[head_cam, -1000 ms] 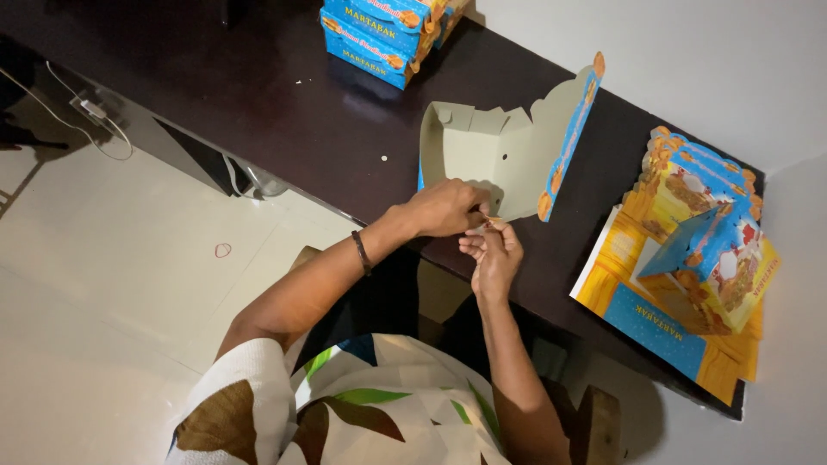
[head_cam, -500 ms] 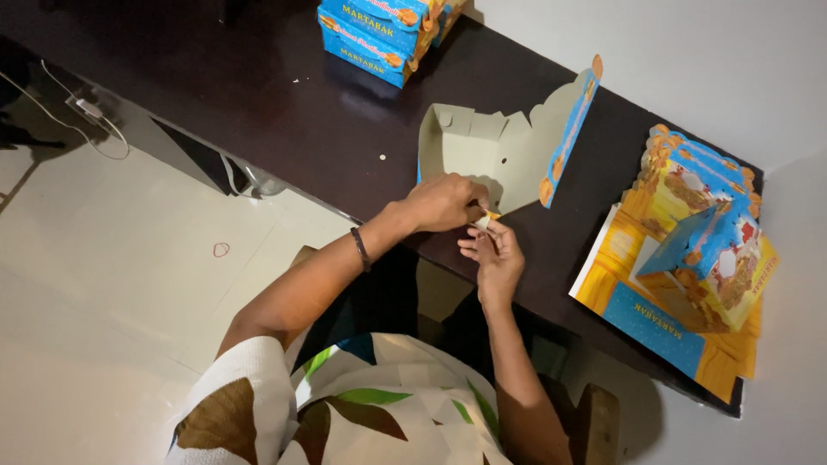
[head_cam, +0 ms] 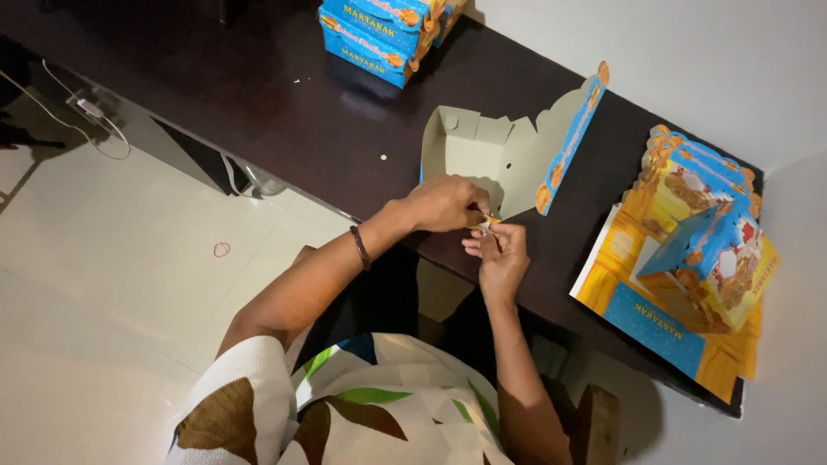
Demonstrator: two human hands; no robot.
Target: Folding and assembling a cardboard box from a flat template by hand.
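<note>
Now both hands, L & R, pinching small yellowish piece beside carton.

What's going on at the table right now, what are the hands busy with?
A person seated at a dark table has both hands together at its near edge. The left hand and right hand pinch a small yellowish piece between the fingertips, just below a half-folded cardboard box lying open. A stack of flat box blanks sits to the right, and finished blue boxes at the far edge.

table: dark wood, slight sheen
open box: matt grey card inside, glossy print outside
floor: smooth pale tile
</note>
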